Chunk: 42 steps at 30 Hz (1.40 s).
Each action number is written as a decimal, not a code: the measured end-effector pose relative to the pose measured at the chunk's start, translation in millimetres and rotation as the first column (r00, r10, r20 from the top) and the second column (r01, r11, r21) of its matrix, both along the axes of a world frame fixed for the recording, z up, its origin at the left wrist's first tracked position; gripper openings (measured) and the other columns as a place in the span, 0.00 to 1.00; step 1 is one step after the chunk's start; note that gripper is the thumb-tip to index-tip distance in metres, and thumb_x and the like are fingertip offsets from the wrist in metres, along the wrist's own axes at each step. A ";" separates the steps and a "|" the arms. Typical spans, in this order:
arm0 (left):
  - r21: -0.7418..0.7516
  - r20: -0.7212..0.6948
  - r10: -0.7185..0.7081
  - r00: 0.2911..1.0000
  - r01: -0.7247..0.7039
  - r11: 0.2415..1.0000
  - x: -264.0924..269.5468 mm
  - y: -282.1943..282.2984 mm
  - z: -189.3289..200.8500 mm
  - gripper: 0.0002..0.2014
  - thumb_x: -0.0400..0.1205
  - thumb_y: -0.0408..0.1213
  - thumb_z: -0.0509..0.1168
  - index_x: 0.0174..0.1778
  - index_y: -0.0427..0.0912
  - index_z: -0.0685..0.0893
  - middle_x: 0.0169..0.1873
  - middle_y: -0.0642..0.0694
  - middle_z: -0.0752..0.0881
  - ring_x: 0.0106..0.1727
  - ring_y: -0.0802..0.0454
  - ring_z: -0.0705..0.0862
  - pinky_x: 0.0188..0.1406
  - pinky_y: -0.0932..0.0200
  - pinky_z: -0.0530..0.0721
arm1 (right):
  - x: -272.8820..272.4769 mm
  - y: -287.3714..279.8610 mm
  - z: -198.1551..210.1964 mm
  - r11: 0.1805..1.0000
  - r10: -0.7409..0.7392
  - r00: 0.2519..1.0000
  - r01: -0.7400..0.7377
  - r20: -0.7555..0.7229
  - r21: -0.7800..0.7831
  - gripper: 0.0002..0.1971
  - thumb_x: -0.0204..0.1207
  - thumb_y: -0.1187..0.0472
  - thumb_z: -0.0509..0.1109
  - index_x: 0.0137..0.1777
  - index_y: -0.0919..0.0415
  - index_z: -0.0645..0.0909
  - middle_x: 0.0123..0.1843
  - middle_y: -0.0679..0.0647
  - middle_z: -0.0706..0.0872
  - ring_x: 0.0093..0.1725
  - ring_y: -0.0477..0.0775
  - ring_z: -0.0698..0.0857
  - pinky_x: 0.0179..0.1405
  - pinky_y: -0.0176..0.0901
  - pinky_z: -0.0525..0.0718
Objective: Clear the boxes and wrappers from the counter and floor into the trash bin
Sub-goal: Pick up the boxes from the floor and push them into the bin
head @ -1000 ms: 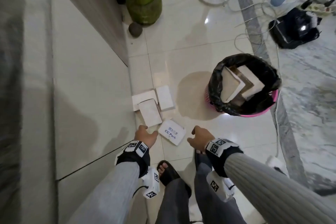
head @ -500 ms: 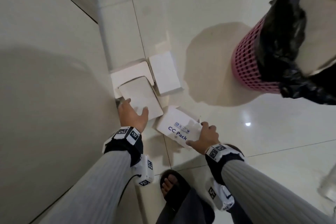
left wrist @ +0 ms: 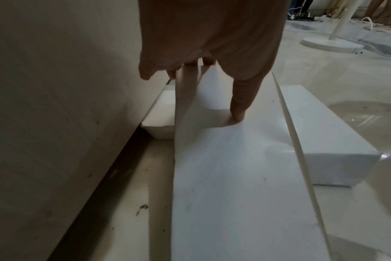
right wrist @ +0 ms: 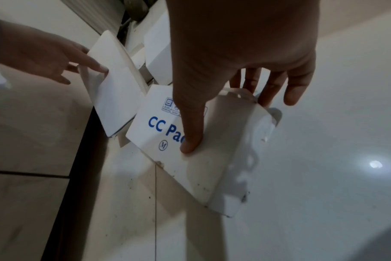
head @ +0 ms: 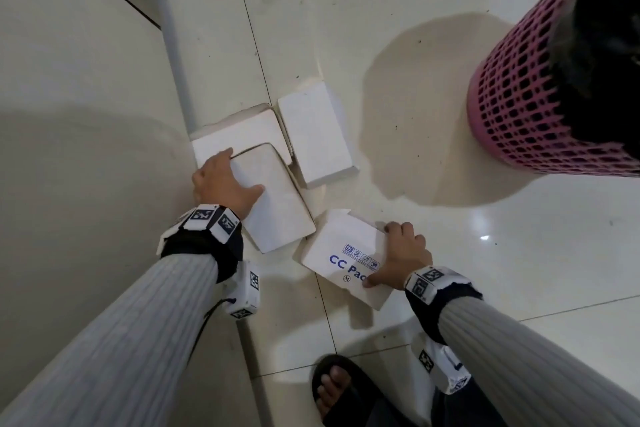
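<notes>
While 0.5 s ago merely touching, both hands (head: pixel 227 185) (head: pixel 403 255) now grip boxes (head: pixel 277 198) (head: pixel 346 253).

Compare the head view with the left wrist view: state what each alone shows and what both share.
Only the head view shows the pink trash bin with its black liner, the right hand gripping the CC Pack box, and a sandalled foot. Only the left wrist view shows a white fan base and cables across the floor. Both show the left hand, thumb on the top white box, plus the neighbouring white box.
</notes>
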<state>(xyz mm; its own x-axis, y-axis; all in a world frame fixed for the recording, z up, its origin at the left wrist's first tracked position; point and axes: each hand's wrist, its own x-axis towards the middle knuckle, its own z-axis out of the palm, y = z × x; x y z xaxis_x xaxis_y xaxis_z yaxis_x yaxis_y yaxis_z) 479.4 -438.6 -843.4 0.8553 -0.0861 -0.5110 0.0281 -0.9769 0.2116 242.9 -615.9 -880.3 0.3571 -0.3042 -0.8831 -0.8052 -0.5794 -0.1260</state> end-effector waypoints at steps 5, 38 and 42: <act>-0.049 -0.046 0.114 0.992 -0.116 0.992 -6.0 0.9 9.7 0.31 0.64 0.44 0.77 0.61 0.45 0.74 0.59 0.41 0.83 0.65 0.38 0.78 0.66 0.44 0.79 | -3.9 0.9 4.1 0.997 0.072 0.997 -0.072 -0.002 -0.027 0.56 0.44 0.37 0.86 0.70 0.56 0.64 0.66 0.53 0.72 0.67 0.60 0.72 0.61 0.54 0.76; -0.269 -0.263 -0.131 0.956 0.057 0.962 -128.0 -137.0 487.7 0.42 0.72 0.47 0.66 0.81 0.57 0.53 0.67 0.39 0.80 0.62 0.36 0.82 0.64 0.48 0.81 | -47.1 -130.2 506.3 0.801 -0.514 0.707 0.598 0.485 -0.022 0.34 0.67 0.50 0.76 0.68 0.63 0.65 0.66 0.61 0.74 0.63 0.63 0.80 0.60 0.61 0.83; -0.316 -0.215 -0.239 0.947 0.165 0.934 -138.0 -199.0 509.4 0.41 0.71 0.46 0.68 0.79 0.54 0.55 0.63 0.36 0.82 0.59 0.35 0.83 0.58 0.51 0.82 | -64.9 -174.5 522.0 0.687 -0.602 0.577 0.727 0.552 -0.010 0.36 0.70 0.51 0.75 0.72 0.64 0.63 0.67 0.63 0.75 0.63 0.66 0.80 0.60 0.61 0.83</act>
<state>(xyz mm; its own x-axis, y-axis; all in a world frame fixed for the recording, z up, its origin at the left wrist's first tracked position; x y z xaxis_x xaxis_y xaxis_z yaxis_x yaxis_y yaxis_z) 341.5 -637.6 -334.0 0.6546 -0.4200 -0.6286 -0.0757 -0.8637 0.4983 178.0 -790.3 -358.2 0.3144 -0.7834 -0.5361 -0.8387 0.0353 -0.5435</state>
